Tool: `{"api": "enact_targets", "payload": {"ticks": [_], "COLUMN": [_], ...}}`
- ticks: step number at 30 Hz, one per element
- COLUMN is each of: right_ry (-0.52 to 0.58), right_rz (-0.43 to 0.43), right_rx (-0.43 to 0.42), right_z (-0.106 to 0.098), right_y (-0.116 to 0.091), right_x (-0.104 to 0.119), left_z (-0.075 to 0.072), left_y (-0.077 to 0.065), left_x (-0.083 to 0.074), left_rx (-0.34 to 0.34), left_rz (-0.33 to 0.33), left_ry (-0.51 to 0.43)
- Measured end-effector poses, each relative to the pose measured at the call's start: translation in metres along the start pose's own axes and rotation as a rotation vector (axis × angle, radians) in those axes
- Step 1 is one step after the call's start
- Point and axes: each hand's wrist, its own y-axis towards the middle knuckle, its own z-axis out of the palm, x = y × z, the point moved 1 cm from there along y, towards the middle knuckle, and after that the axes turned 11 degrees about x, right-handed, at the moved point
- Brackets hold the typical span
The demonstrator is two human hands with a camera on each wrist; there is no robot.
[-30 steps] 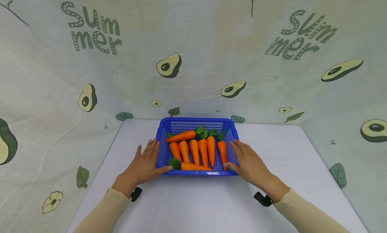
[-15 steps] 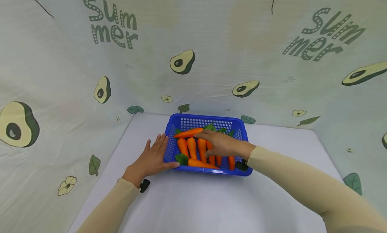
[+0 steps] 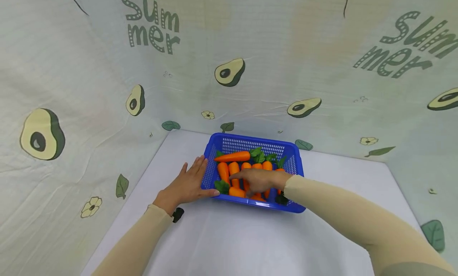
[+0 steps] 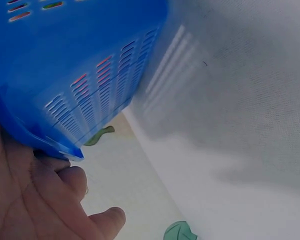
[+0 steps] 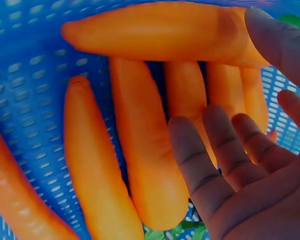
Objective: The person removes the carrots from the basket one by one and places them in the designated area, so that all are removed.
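Observation:
A blue perforated plastic basket [image 3: 257, 139] holds several orange carrots with green leafy tops. My left hand [image 3: 186, 184] lies along the basket's left side, fingers straight and thumb at the front rim; the left wrist view has the fingers at the rim. Inside the basket, my right hand [image 3: 261, 179] reaches over the carrots. In the right wrist view its thumb touches the end of the crosswise front carrot [image 5: 160, 32], while the slightly bent fingers [image 5: 190, 145] spread over upright carrots. Another carrot [image 3: 232, 156] lies crosswise at the back. My right hand partly hides the middle carrots.
The basket stands on a white table [image 3: 214, 244] near its back edge. Behind and beside it hangs a pale cloth [image 3: 264, 37] printed with avocados, leaves and "summer". A dark wrist device [image 3: 177, 214] sits on my left wrist.
My right hand has left the basket's right side and moved left over the carrots, then down toward the front one. The left hand stays at the left rim; the head view has shifted.

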Motion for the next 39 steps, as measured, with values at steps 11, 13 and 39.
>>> {"api": "enact_targets", "payload": {"ticks": [11,13,39], "right_ry": [-0.003,0.005,0.168], "right_rz": [0.031,0.043,0.008], "right_rx": [0.06,0.064,-0.064], "right_z": [0.001,0.002,-0.018], "right_y": [0.014,0.015,-0.011], "right_x": [0.001,0.001,-0.008], "left_z": [0.002,0.002,0.002], "left_y": [0.002,0.003,0.0], "left_x": [0.0,0.001,-0.001], "left_rx": [-0.005,-0.008,0.0], "left_rz": [0.001,0.004,0.003], "left_ry": [0.0,-0.008,-0.043]}}
